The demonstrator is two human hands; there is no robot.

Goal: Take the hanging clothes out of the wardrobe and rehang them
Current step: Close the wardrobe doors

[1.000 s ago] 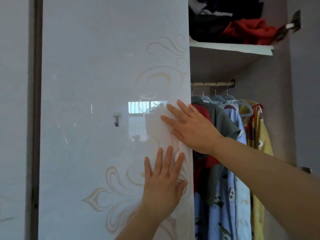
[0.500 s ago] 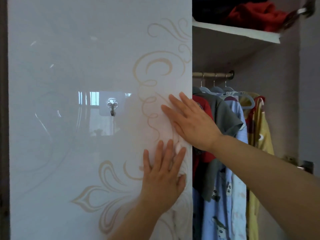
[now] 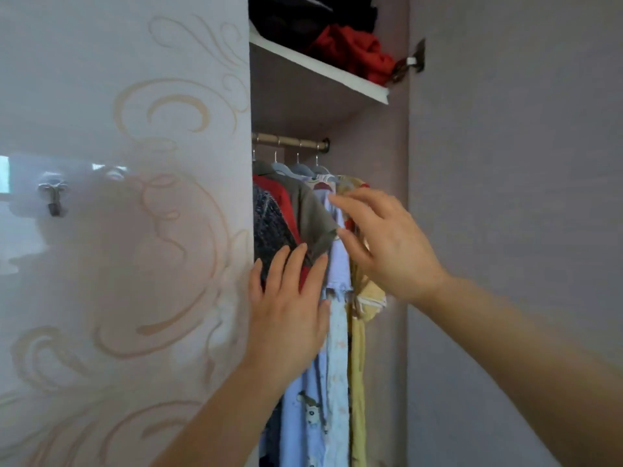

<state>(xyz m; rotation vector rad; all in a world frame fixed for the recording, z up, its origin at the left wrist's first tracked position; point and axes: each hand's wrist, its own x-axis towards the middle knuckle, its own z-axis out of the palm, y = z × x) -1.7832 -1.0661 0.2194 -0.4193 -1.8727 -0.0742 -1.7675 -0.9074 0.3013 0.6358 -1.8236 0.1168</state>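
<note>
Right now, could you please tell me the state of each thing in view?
wardrobe door: partly open, right side uncovered.
hanging clothes: on hangers on the rail.
left hand: open, fingers straight, at the clothes.
right hand: open, fingers loosely bent at the blue shirt, gripping nothing.
red garment: bundled on the top shelf.

Left hand point(image 3: 286, 318), right hand point(image 3: 387, 244) (forearms bare too)

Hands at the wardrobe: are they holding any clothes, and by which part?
Nothing is held. The left hand is flat, fingers straight, before the hanging clothes; the right hand, fingers spread, hovers by the grey shirt's sleeve.
</note>
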